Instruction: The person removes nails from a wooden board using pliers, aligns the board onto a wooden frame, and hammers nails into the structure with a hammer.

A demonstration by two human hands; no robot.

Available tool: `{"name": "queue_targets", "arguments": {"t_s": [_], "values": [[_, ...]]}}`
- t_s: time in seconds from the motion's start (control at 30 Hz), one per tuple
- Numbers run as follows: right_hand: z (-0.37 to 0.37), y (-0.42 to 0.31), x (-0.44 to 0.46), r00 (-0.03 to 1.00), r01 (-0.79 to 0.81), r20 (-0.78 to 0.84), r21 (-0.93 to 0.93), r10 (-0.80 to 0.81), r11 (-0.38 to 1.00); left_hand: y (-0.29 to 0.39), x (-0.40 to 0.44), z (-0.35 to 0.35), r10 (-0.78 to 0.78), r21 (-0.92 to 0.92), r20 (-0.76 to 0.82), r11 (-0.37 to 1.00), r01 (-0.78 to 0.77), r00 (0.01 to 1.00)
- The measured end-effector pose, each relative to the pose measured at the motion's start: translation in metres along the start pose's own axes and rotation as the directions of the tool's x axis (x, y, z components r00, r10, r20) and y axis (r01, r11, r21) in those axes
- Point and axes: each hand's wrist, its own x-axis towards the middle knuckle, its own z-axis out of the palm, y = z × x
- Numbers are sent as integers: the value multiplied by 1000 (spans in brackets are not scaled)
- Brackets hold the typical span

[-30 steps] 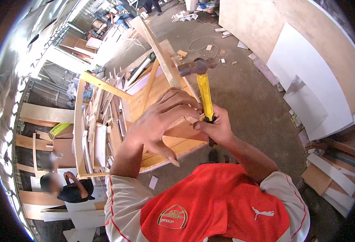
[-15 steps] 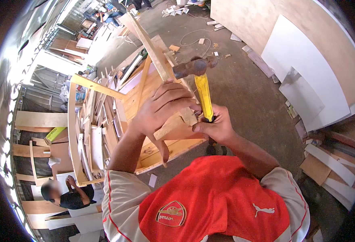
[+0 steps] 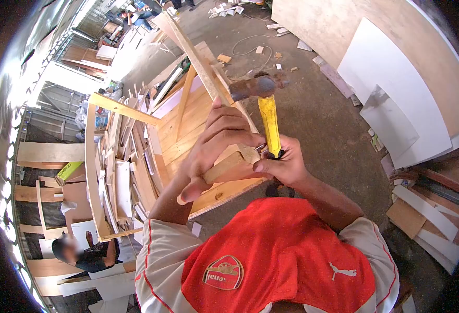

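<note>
My right hand (image 3: 285, 163) is closed around the low end of a hammer (image 3: 269, 122) with a yellow handle. Its dark, worn metal head points up and away from me, beside the wooden frame. My left hand (image 3: 220, 136) wraps over a wooden post (image 3: 229, 169) of that frame, its fingertips near the post's cut end and close to my right fingers. A small nail-like metal bit (image 3: 261, 148) shows between the two hands, partly hidden. Below and beyond lies the slatted wooden panel (image 3: 180, 128) of the frame.
Wood offcuts (image 3: 128, 172) are heaped inside the frame on the left. Another person (image 3: 91, 255) is at the lower left. Large sheets of board (image 3: 378, 78) lean on the right, with scrap planks (image 3: 425, 211) below. A cord (image 3: 245, 44) lies on the floor.
The hammer has shifted slightly right. My left thumb has swung up and left along the post, and its fingers have moved a little right. The other person's hands have moved apart.
</note>
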Motion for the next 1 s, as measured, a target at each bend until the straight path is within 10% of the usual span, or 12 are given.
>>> {"name": "queue_targets", "arguments": {"t_s": [0.57, 0.77, 1.0], "values": [[-11, 8, -12, 992, -110, 59, -8, 110, 994, -4, 5, 3, -105, -366, -67, 928, 73, 992], [-7, 4, -12, 990, -130, 48, -8, 130, 992, -20, 26, 20, 65, 30, -269, 998, -59, 961], [-2, -1, -11, 989, -148, 7, 42, 148, 988, -18, 21, 8, -39, -208, -179, 978, 1, 983]]}}
